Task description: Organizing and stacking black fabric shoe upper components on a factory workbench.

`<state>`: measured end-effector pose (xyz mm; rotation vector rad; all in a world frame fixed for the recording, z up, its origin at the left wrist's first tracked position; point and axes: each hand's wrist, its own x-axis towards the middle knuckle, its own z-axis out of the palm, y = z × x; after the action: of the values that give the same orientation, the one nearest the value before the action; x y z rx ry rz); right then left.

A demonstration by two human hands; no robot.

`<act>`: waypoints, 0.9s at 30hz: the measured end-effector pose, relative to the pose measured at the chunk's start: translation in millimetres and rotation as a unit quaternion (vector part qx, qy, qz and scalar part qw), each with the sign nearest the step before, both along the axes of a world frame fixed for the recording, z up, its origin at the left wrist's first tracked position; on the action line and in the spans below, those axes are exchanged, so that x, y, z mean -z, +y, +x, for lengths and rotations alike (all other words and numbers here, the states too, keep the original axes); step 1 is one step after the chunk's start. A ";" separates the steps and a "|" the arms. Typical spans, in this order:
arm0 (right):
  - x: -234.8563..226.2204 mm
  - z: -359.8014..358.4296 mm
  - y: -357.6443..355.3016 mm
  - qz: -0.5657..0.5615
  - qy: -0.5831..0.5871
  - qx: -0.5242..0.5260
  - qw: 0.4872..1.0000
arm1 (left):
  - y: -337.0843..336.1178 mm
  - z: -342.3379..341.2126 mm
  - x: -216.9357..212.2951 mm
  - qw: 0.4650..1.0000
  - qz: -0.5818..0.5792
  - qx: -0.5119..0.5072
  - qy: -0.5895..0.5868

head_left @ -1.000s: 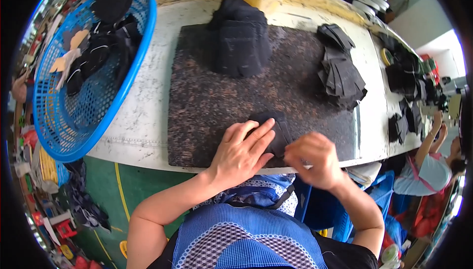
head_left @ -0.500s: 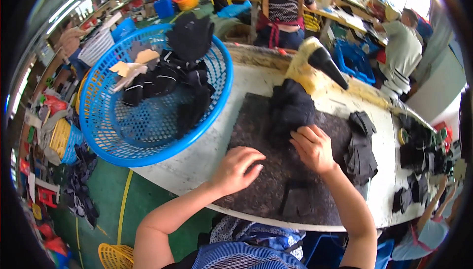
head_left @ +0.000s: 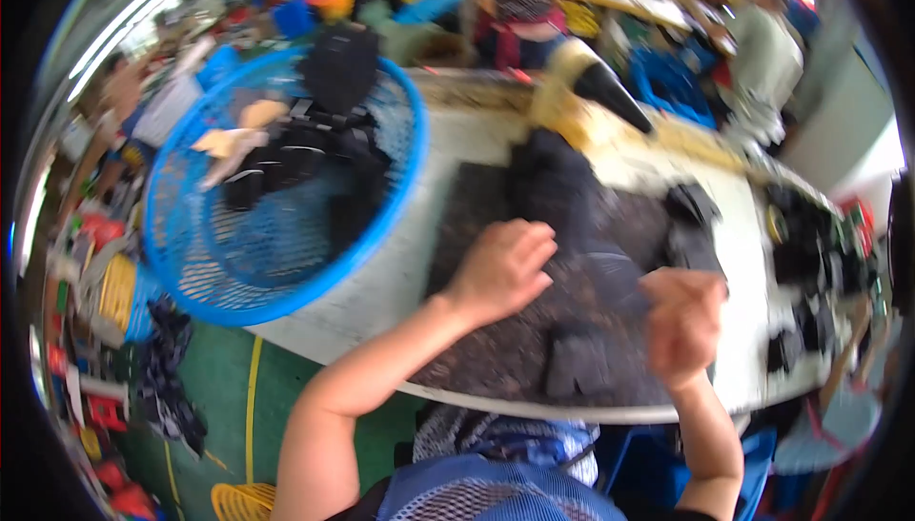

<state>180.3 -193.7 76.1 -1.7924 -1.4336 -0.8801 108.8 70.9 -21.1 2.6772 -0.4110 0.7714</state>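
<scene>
A heap of black fabric pieces (head_left: 553, 178) lies toward the far side of a dark, worn work mat (head_left: 467, 235). Just in front of that heap, my left hand (head_left: 505, 273) hovers over the mat, fingers loosely bent and apart, with nothing visible in it. My right hand (head_left: 684, 321), smeared by motion, is closed at the mat's right part. From its fingers a black fabric piece (head_left: 615, 276) trails leftward, also blurred. Close to the mat's near edge sits a small stack of black cut pieces (head_left: 578, 361). Behind my right hand, more black pieces (head_left: 694, 235) are piled.
A big blue plastic basket (head_left: 405, 187) holding black and beige scraps stands at the left of the white table (head_left: 381, 283). At the table's back is a cream-coloured form with a black cone (head_left: 615, 97). Further black bundles (head_left: 805, 264) lie far right. Other people work beyond.
My right hand has pulled away from the heap, rightward and nearer, with a black fabric piece. My left hand has moved right and farther in, toward the heap. The view has shifted slightly.
</scene>
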 end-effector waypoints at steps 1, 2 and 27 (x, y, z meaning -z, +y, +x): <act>33.2 -12.8 -23.7 -0.119 0.019 -0.042 0.992 | 0.7 -0.9 -10.4 1.000 -0.011 0.019 -0.008; 66.2 -28.4 -44.4 -0.233 0.048 -0.087 0.967 | -2.1 -4.8 -13.3 0.999 -0.011 -0.011 -0.033; 12.8 37.1 -90.8 0.143 0.225 0.257 0.929 | -137.1 99.3 -5.6 0.975 -0.161 0.152 -0.004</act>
<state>217.4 -284.5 63.2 -1.9987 -0.5210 -0.8008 208.0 -66.1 -15.4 2.2422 -0.6222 0.6896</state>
